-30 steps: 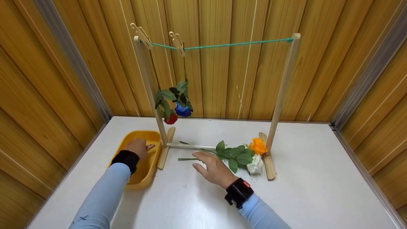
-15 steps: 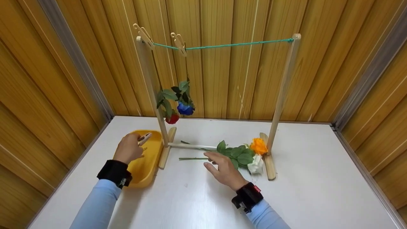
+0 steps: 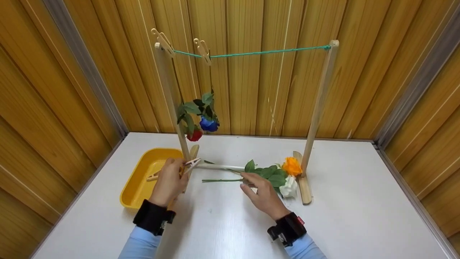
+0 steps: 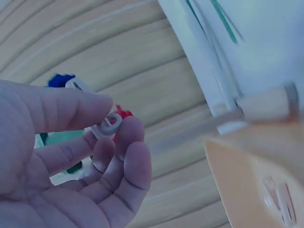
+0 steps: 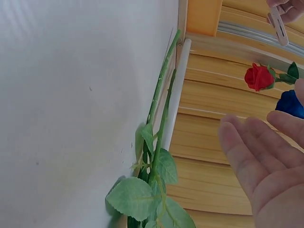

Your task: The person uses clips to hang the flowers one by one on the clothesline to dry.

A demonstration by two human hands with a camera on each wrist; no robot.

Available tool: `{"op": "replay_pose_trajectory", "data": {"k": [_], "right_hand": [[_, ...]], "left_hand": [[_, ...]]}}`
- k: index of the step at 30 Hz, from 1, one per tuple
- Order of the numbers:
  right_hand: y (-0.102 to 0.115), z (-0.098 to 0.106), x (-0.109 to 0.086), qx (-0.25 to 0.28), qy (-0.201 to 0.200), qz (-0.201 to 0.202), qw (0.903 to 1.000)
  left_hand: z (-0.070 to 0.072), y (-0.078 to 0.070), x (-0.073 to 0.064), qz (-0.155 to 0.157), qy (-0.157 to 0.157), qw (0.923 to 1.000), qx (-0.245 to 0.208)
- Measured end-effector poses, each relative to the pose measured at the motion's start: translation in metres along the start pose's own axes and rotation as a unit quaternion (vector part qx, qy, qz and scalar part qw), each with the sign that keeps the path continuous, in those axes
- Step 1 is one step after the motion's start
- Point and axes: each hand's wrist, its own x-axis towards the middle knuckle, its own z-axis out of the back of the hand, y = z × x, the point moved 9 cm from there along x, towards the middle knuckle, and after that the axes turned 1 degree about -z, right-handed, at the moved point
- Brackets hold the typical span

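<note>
My left hand (image 3: 169, 183) pinches a wooden clothespin (image 3: 193, 162) between thumb and fingers, over the right side of the yellow tray (image 3: 126, 190). In the left wrist view the clothespin's looped end (image 4: 111, 124) shows at the fingertips. My right hand (image 3: 264, 196), fingers relaxed and holding nothing, hovers by the stems (image 3: 219, 180) of the lying roses. Of these, an orange rose (image 3: 291, 166) and a white rose (image 3: 288, 187) show their blooms at the right. A red rose (image 3: 194, 135) and a blue rose (image 3: 209, 123) hang upside down, clipped to the green line (image 3: 266, 53).
A wooden frame with a left post (image 3: 169, 93) and a right post (image 3: 321, 108) carries the line. Two clothespins grip it near the left end, one of them here (image 3: 203, 51). More clothespins (image 4: 280, 199) lie in the tray. Wood-patterned walls (image 3: 244, 100) enclose the white table (image 3: 359, 201).
My left hand has come up out of the yellow tray with a clothespin and moved right, toward the left post's foot. My right hand has shifted slightly right along the stems.
</note>
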Motion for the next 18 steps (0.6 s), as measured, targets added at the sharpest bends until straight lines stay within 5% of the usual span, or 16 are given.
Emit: {"op": "replay_pose_trajectory", "data": {"k": [4,11,18], "right_hand": [[0.0,0.008,-0.003,-0.007,-0.021,0.003,0.9997],[-0.003,0.02,-0.008,0.021,-0.055,-0.009,0.9982],[-0.002,0.026,-0.009,0.041,-0.06,-0.021,0.9971]], "left_hand": [[-0.014,-0.025,-0.01,-0.059,-0.02,0.9976,-0.029],[-0.036,-0.062,-0.022,-0.139,-0.055,0.9888,0.006],[-0.056,-0.084,-0.031,-0.163,-0.051,0.9846,-0.036]]}}
